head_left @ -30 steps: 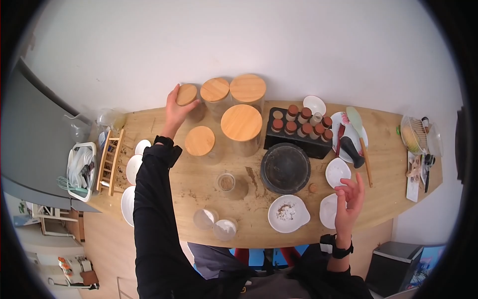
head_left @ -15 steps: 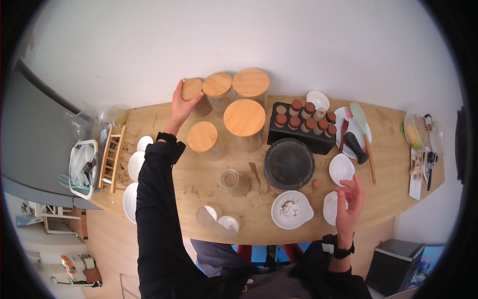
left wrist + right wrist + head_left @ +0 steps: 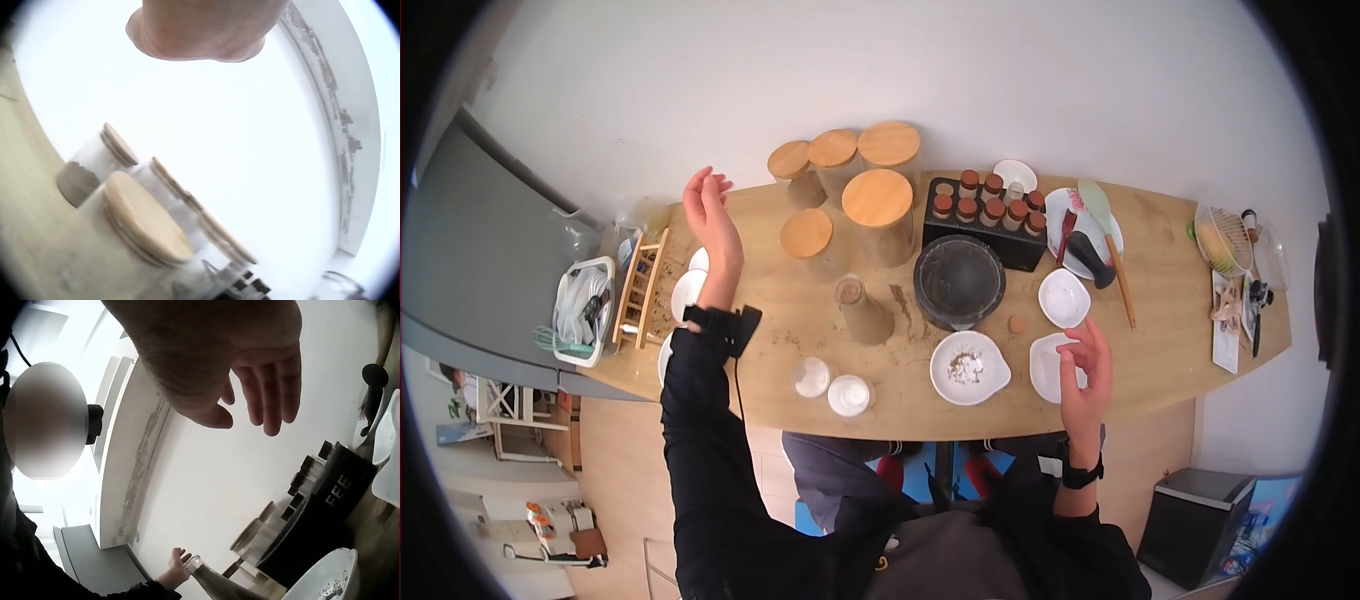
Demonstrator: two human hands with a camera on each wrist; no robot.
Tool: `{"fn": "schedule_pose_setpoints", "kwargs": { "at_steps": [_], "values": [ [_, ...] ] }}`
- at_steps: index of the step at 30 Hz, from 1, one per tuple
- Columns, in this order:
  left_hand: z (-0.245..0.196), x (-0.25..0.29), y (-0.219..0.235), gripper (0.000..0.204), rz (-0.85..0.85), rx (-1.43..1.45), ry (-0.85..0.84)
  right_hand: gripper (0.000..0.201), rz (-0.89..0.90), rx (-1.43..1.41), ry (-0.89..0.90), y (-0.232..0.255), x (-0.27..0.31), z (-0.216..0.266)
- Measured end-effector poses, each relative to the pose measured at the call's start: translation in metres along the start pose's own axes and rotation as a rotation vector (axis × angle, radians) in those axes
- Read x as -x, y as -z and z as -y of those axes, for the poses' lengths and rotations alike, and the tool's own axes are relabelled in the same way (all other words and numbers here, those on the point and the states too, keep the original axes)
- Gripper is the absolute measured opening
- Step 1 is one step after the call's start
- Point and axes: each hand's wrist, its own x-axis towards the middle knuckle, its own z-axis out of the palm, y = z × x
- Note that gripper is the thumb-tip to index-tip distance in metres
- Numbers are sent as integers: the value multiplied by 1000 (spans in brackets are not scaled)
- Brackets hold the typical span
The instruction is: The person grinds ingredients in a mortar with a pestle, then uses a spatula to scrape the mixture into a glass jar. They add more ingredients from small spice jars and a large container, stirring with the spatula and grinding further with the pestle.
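Observation:
My left hand (image 3: 712,215) is raised over the left part of the table, fingers relaxed and holding nothing. To its right stand several clear canisters with wooden lids. The closest ones are the back-left canister (image 3: 790,160) with brown powder inside and the front canister (image 3: 807,234). My right hand (image 3: 1086,375) hovers above a white square dish (image 3: 1050,365), its fingers loosely bent around nothing. Beside that dish is a white spouted bowl (image 3: 970,368) with white and brown powder in it. An unlidded jar of brown powder (image 3: 865,312) stands mid-table.
A black spice rack (image 3: 985,235) holds several red-capped jars behind a dark stone mortar (image 3: 960,282). Two small glasses (image 3: 850,396) stand near the front edge. At the left are a wooden rack (image 3: 640,290) and a white basket (image 3: 605,300); a wire basket (image 3: 1225,240) is at the right.
My left hand has let go of the back-left canister's lid and moved away to the left. My right hand stays about where it was. The head view has shifted.

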Motion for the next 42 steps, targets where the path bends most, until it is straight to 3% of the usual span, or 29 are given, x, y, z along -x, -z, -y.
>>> {"fn": "schedule_pose_setpoints", "kwargs": {
  "at_steps": [1,4,6,8,11,14,17,20,21,24,27,30,38,42],
  "values": [
    [-18,19,1,29,15,45,32,47,-1,-13,1,1,4,2],
    [-48,73,8,35,373,177,170,46,1,-60,0,7,16,8],
    [-72,109,2,56,602,-66,133,46,8,-88,10,11,23,12],
    [-71,138,-1,80,699,-345,161,45,12,-104,27,17,30,15],
    [-45,160,-7,85,692,-292,275,44,7,-116,46,27,38,21],
    [-10,166,-15,64,650,-391,185,37,24,-45,58,40,42,27],
    [-4,166,-24,45,669,-285,374,31,91,102,9,40,24,-1],
    [-15,174,-32,30,582,-225,375,30,216,354,71,19,-10,-47],
    [-16,175,-34,30,614,-217,380,31,275,444,148,10,-22,-65],
    [-17,174,-33,29,685,-199,385,29,493,773,148,-20,-48,-81],
    [-16,171,-33,30,746,-167,390,39,635,928,74,-47,-65,-106],
    [-21,168,-31,28,805,-146,419,34,686,1017,82,-60,-69,-121],
    [-16,167,-37,22,768,-211,471,32,660,982,77,-63,-79,-123],
    [-4,169,-39,19,757,-160,459,21,548,880,110,-47,-74,-82]
  ]
}}
